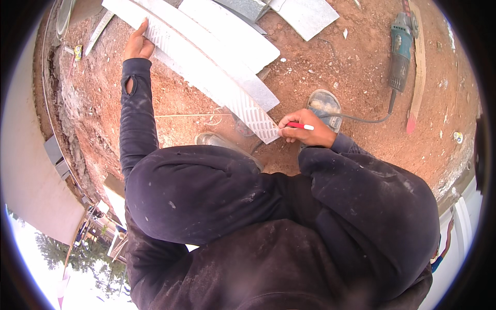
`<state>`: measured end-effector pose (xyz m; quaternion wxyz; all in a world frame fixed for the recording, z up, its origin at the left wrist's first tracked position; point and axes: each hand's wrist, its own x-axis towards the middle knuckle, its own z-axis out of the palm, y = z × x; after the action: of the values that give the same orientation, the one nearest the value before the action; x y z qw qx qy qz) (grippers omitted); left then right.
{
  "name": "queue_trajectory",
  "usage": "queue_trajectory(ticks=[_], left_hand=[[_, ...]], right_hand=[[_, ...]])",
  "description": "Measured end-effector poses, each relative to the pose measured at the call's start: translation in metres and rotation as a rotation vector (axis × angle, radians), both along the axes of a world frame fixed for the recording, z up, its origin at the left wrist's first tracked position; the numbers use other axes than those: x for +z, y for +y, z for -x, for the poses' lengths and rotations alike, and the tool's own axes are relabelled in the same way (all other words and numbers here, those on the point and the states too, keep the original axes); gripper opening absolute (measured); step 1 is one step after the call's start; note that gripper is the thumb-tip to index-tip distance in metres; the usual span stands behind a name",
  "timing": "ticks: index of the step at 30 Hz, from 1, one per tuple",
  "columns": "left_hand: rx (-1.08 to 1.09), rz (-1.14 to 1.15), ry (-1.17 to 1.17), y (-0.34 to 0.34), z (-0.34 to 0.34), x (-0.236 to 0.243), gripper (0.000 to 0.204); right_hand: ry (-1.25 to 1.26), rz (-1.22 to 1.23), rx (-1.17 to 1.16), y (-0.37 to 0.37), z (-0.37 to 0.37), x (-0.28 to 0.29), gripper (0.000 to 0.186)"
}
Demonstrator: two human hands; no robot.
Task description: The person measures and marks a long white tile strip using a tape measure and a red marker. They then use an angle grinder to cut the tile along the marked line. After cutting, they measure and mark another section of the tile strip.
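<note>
A long pale strip with slotted patterning (pixel 245 112) runs diagonally from upper left to its near end by my right hand. My left hand (pixel 138 42) grips the strip's upper part at its edge, fingers bent against it. In my right hand (pixel 310 132) is a red pen with a white cap (pixel 299 125), held sideways, with my fingertips touching the strip's end. Whether the pen's tip touches the strip is hidden. Other white and grey slabs (pixel 227 39) lie stacked beyond and beneath the strip.
An angle grinder (pixel 400 49) lies at upper right, its cord crossing by my right sandal (pixel 324 103), beside a wooden length (pixel 418 82). My bent knees fill the lower middle. A pale wall (pixel 41 175) stands at left. Another person's arm (pixel 447 235) shows at far right.
</note>
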<state>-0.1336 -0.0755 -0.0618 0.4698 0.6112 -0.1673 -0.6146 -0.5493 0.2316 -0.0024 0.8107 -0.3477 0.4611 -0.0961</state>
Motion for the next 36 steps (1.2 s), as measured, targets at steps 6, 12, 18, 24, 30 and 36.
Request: queue_trajectory(ticks=[6, 12, 18, 24, 30, 36], left_hand=[[0.012, 0.020, 0.023, 0.002, -0.001, 0.001, 0.030], [0.008, 0.030, 0.009, 0.004, 0.003, 0.005, 0.030], [-0.057, 0.074, 0.027, 0.005, -0.005, -0.003, 0.030], [-0.222, 0.105, -0.035, 0.009, -0.002, 0.004, 0.028], [-0.224, 0.126, -0.043, 0.005, -0.015, -0.003, 0.033], [-0.223, 0.129, -0.039, 0.005, -0.005, -0.003, 0.034]], right_hand=[[0.010, -0.018, 0.005, -0.001, -0.001, 0.000, 0.015], [0.008, -0.014, 0.008, 0.000, 0.000, -0.003, 0.014], [0.014, -0.016, 0.011, -0.001, -0.001, 0.000, 0.013], [0.011, -0.024, 0.015, 0.000, 0.000, -0.001, 0.014], [0.014, -0.019, 0.012, 0.000, -0.001, -0.002, 0.015], [0.027, -0.026, 0.013, 0.000, 0.003, -0.002, 0.015]])
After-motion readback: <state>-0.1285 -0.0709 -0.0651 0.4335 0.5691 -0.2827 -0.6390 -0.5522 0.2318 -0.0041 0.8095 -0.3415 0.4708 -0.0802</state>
